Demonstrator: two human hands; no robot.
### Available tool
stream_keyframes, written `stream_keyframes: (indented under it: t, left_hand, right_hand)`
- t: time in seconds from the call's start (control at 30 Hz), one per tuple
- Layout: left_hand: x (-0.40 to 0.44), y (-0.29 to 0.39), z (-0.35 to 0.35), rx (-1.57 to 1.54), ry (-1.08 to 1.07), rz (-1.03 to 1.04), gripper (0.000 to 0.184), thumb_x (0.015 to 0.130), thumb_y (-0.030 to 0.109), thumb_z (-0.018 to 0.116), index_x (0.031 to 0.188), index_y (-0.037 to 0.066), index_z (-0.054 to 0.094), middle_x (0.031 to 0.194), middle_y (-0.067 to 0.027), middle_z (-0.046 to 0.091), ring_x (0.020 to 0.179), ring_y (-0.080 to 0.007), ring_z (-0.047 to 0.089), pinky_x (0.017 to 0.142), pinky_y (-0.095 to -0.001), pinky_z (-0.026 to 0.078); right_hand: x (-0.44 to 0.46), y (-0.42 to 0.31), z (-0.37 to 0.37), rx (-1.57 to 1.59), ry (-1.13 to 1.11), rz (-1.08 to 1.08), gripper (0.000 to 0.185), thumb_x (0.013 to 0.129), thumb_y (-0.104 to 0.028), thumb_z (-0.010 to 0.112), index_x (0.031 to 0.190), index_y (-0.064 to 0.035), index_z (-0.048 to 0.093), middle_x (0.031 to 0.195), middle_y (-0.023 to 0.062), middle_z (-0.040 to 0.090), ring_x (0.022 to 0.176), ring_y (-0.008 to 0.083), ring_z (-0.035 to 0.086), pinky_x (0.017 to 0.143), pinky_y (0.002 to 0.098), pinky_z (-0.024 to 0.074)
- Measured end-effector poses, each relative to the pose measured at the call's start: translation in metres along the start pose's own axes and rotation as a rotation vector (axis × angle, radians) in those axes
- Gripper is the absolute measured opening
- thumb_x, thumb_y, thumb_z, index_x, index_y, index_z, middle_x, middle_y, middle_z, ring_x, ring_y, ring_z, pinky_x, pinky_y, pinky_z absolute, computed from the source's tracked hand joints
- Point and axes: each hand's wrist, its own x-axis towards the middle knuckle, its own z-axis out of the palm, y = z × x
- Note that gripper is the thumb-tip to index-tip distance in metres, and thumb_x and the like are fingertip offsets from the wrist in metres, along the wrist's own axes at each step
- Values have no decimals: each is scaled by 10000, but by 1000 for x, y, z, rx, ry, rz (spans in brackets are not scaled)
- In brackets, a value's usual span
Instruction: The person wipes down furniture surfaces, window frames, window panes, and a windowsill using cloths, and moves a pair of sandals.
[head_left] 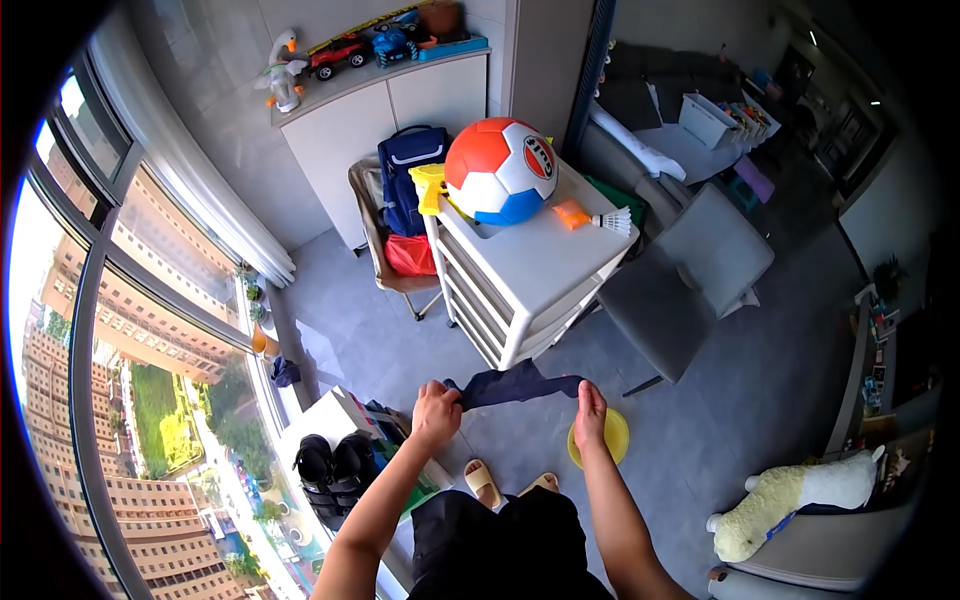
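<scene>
A dark cloth (515, 386) hangs in the air between the person's two hands, above the grey floor (500, 428) and in front of the white cart (545, 265). The left hand (437, 412) is closed on one end, fingers curled over the fabric; the right hand (590, 415) pinches the other end between thumb and fingers. So the grip is clamped at both ends, and the cloth runs sideways between them, fairly taut along its lower edge, with a raised peak near the middle.

As far as can be judged, the picking up and spreading out are done: the cloth is off every surface and drawn out lengthwise. It is not folded, and it is not set down anywhere, so putting it somewhere looks undone. Whether it is wet or dry cannot be told.

A yellow basin (617, 435) stands on the floor, partly hidden behind the right hand and wrist in this view. A second dark cloth (285, 372) lies bunched by the window, well apart from both hands and apparently unhandled.
</scene>
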Motion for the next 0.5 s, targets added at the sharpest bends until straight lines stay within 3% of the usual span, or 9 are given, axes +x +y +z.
stream_keyframes:
  t: [0.1,0.2,0.27,0.33,0.4,0.43,0.5]
  left_hand:
    - [18,-24,17,-354,135,-91,213,834,86,484,1025,78,577,853,-135,577,722,-269,550,667,-353,474]
    - [66,4,-13,-1105,-58,-609,180,899,102,457,1050,67,549,919,-86,555,741,-138,528,652,-261,450]
    - [106,19,-19,-1249,117,-534,203,926,118,459,1105,48,524,972,-48,515,779,-67,495,678,-209,441]
    - [148,46,-23,-1317,431,-384,289,907,109,496,1189,42,497,1087,-108,525,917,-161,550,788,-266,459]
    - [179,62,-15,-635,617,-136,444,880,171,555,1292,58,433,1267,-203,454,1138,-312,487,924,-385,413]
    - [185,74,-4,-450,474,-152,510,863,240,563,1314,59,407,1312,-222,385,1182,-359,409,957,-415,369]
    - [190,101,23,-87,188,-190,656,829,377,577,1360,60,356,1403,-261,247,1270,-452,254,1025,-477,282]
  right_hand:
    - [6,-25,24,41,-248,-116,307,910,-85,541,1201,4,498,1089,48,580,1071,129,507,946,252,376]
    - [25,-45,47,-20,-230,-203,413,894,-31,537,1283,-9,402,1191,63,525,1099,138,489,967,258,362]
    - [49,-55,58,13,-267,-244,413,895,-24,530,1287,-20,401,1204,53,506,1094,126,479,951,258,374]
    - [82,-58,58,-69,-262,-184,351,880,-42,547,1217,-9,454,1164,84,529,1052,180,520,912,302,413]
    - [112,-57,57,-723,-63,-503,304,857,-36,545,1153,-5,483,1142,122,534,1024,249,532,891,351,427]
    - [124,-62,60,-1048,43,-661,281,846,-33,543,1121,-2,497,1131,141,537,1010,283,538,880,376,434]
    - [139,-77,75,-1012,84,-788,269,822,-27,535,1088,-2,504,1135,170,529,1020,338,520,890,414,426]
